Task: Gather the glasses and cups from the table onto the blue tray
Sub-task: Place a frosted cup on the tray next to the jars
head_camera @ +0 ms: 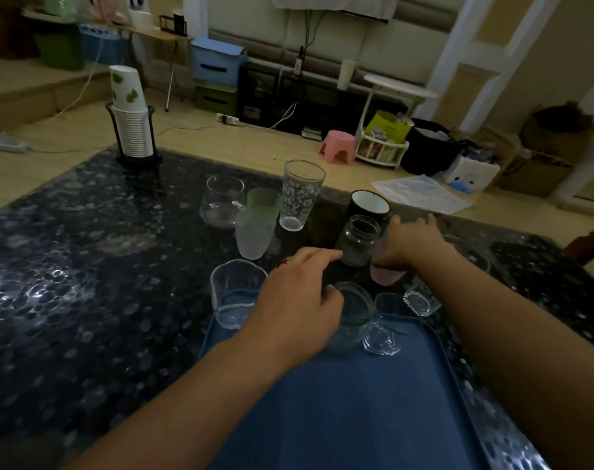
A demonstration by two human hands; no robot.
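The right hand [407, 245] is closed in a grip over the pink cup [387, 275], which stands upright on the counter [85, 266] just beyond the blue tray [356, 401]. The left hand [295, 300] pinches a jar [351, 317] on the tray's far edge.

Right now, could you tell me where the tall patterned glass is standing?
In the head view the tall patterned glass stands upright on the dark table, beyond the blue tray, between the green frosted cup and the black mug.
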